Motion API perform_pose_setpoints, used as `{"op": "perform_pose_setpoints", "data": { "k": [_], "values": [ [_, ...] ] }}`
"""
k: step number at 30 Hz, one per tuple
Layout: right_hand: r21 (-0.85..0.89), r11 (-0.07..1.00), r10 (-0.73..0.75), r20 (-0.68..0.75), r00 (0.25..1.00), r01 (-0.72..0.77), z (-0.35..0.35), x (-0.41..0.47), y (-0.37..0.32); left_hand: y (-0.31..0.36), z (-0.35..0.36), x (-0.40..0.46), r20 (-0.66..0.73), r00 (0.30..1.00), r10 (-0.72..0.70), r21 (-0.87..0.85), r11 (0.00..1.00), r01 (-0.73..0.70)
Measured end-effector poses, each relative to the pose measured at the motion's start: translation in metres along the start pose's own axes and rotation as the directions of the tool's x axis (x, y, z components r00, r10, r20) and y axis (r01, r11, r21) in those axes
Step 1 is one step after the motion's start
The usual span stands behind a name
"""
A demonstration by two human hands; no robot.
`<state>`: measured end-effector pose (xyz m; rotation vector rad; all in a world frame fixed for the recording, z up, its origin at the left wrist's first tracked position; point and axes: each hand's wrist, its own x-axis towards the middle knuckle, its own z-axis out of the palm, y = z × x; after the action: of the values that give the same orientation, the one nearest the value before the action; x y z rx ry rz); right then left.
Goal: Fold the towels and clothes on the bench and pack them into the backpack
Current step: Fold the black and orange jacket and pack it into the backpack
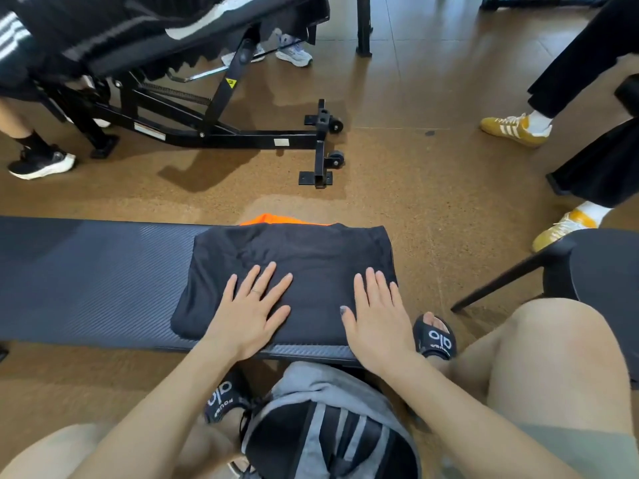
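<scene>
A folded black garment [301, 257] lies on the right end of the dark padded bench [90, 271]. My left hand [250, 309] presses flat on its near left part, fingers spread. My right hand [377, 316] lies flat on its near right part, fingers straight. An orange cloth [273, 219] peeks out from behind the garment at the bench's far edge. A grey and black backpack [328, 423] stands on the floor between my knees, just below the bench.
A black adjustable gym bench frame [221, 133] stands on the cork floor beyond. Other people's feet show at far left [41, 164] and at right in yellow shoes [515, 129]. A dark chair [587, 267] stands at right.
</scene>
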<state>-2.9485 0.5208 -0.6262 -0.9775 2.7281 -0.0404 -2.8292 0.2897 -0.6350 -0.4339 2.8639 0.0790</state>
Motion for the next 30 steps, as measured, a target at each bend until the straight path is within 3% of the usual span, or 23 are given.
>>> {"op": "perform_pose_setpoints", "data": {
  "k": [5,8,11,16,21,26,30],
  "values": [
    [0.028,0.978,-0.196,-0.225,0.955,0.207,-0.032,0.028,-0.055,0.014,-0.012,0.023,-0.061,0.994,0.094,0.000,0.996,-0.094],
    [-0.038,0.969,-0.248,-0.161,0.955,0.246,-0.028,0.053,-0.058,0.005,-0.013,0.045,-0.068,0.996,0.052,0.004,0.999,-0.052],
    [0.002,0.979,-0.206,-0.011,0.978,0.206,-0.008,0.069,-0.033,-0.033,-0.012,0.059,-0.044,0.998,-0.035,0.014,0.999,0.036],
    [0.054,0.989,-0.134,-0.021,0.991,0.134,0.005,0.070,-0.032,-0.082,-0.021,0.074,-0.005,0.996,-0.094,0.039,0.995,0.094],
    [0.036,0.984,-0.166,-0.138,0.976,0.173,-0.016,0.103,-0.048,-0.055,-0.025,0.085,-0.065,0.998,-0.023,0.079,0.996,0.028],
    [0.068,0.994,-0.090,-0.017,0.996,0.091,-0.005,0.125,-0.004,-0.059,-0.018,0.096,-0.038,0.998,-0.040,0.001,0.999,0.040],
    [0.082,0.996,-0.025,-0.023,0.999,0.027,-0.007,0.123,0.007,-0.047,-0.030,0.091,-0.028,0.998,-0.065,0.124,0.990,0.068]
  ]
}}
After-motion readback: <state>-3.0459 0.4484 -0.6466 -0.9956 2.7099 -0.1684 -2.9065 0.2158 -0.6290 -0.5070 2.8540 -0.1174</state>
